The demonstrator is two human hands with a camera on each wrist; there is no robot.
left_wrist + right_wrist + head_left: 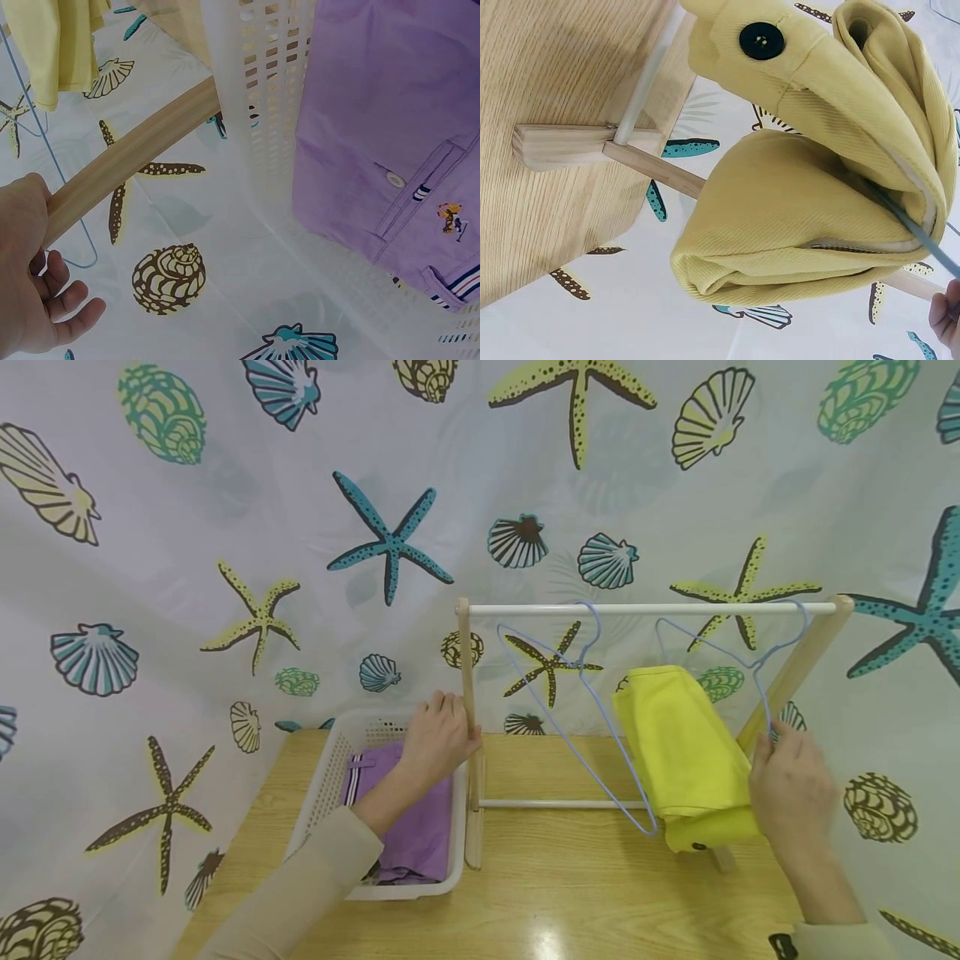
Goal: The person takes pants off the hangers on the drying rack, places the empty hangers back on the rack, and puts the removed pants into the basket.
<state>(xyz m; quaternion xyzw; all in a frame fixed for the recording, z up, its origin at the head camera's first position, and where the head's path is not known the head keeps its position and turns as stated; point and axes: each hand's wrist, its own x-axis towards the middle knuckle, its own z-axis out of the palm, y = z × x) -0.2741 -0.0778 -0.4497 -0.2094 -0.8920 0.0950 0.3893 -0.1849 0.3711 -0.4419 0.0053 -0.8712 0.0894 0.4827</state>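
Observation:
My left hand (437, 735) grips the left wooden post (467, 677) of a small clothes rack, its thumb on one side and its fingers loosely curled on the other. At the rack's right end, my right hand (793, 781) pinches the side of a blue hanger (757, 664), which hooks over the white rail (675, 609). Yellow pants (678, 743) hang folded over this hanger; a dark button (762, 41) shows on them in the right wrist view. The hanger's lower bar is mostly hidden inside the fold.
An unloaded blue hanger (581, 664) hangs mid-rail. Left of the rack, a white plastic basket (318, 793) holds a folded purple garment (420, 835) with a button and striped trim. Everything stands on a wooden table (570, 893) before a shell-and-starfish curtain (450, 435).

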